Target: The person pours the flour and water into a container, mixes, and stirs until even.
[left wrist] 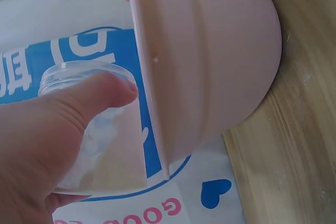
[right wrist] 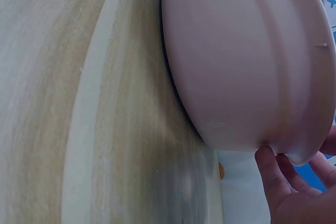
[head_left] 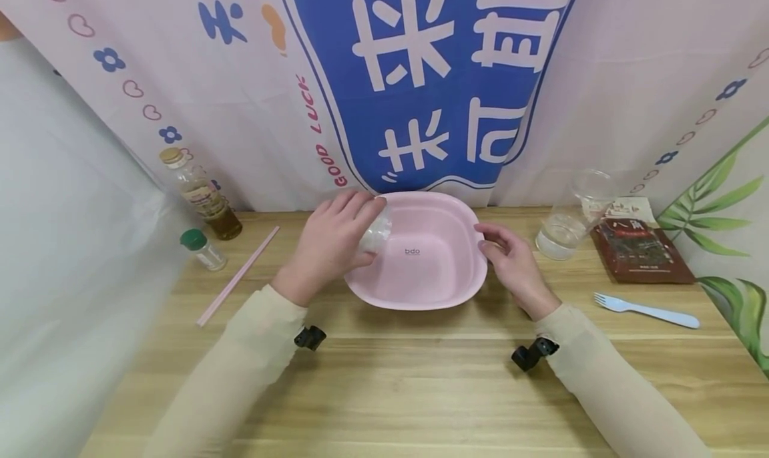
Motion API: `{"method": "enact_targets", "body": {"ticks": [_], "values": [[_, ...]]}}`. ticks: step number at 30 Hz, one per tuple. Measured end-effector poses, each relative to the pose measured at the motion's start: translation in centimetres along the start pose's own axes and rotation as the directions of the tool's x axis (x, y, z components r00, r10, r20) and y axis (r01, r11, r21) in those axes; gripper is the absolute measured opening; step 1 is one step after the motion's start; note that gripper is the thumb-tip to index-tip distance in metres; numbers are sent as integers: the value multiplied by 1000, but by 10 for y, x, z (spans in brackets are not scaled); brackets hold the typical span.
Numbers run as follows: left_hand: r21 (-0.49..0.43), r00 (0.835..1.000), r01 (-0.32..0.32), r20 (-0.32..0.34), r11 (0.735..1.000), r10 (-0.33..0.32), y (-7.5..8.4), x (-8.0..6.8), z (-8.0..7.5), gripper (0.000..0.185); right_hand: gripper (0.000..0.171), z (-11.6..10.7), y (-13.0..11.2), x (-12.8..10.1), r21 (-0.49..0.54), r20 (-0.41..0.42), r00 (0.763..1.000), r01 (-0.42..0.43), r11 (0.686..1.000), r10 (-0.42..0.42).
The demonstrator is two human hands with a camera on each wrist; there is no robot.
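A: What does the left hand have?

B: From my station I see the left hand [head_left: 333, 241] curled round a clear plastic jar [left wrist: 118, 156], its thumb laid across just below the mouth. The jar is tipped onto its side above the left rim of a pale pink plastic basin [head_left: 420, 298], mouth towards the basin's inside. I can't tell what the jar holds.

A: And the right?

B: I have the right hand [head_left: 513, 268] pinching the basin's right rim, fingertips against the outer wall. The basin sits near the back edge of the wood-grain table [head_left: 408, 391], about midway between its corners.

A: What's around them?

B: At the back left corner I see a clear bottle of brown liquid with a tan cap [head_left: 207, 201]; in front of it, a small green-capped shaker [head_left: 207, 251] and slender pink sticks [head_left: 240, 274]. Towards the back right corner stand a clear cup with clear liquid [head_left: 560, 236] and, just beside it, a dark red-brown packet [head_left: 651, 261]. A pale blue plastic fork [head_left: 649, 310] lies nearer the right edge.
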State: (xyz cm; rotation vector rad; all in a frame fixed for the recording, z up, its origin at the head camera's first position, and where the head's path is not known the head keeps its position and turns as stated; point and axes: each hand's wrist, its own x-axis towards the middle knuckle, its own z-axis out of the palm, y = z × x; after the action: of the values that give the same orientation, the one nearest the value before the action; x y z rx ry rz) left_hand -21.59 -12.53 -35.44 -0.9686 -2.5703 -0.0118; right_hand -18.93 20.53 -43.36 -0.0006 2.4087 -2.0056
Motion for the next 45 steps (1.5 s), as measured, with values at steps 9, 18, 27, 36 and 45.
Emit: {"method": "enact_targets", "body": {"ticks": [9,18,27,36,45], "values": [[106,998,-70,-3,992,70,10,6,4,92,42,0,-1,0,-3,0,1000,5,1000,-5],[107,994,-100,-43,989,105,14,8,12,89,42,-1,0,2,-14,5,1000,9,1000,-9],[134,991,-128,-15,983,131,16,10,13,89,41,-2,1,2,-36,-2,1000,17,999,-17],[205,983,-166,-47,965,179,16,11,18,79,41,-1,1,1,-46,-2,1000,12,999,-12],[180,983,-166,-53,970,178,17,15,20,83,42,-2,0,0,-53,-2,1000,5,999,-5]]}}
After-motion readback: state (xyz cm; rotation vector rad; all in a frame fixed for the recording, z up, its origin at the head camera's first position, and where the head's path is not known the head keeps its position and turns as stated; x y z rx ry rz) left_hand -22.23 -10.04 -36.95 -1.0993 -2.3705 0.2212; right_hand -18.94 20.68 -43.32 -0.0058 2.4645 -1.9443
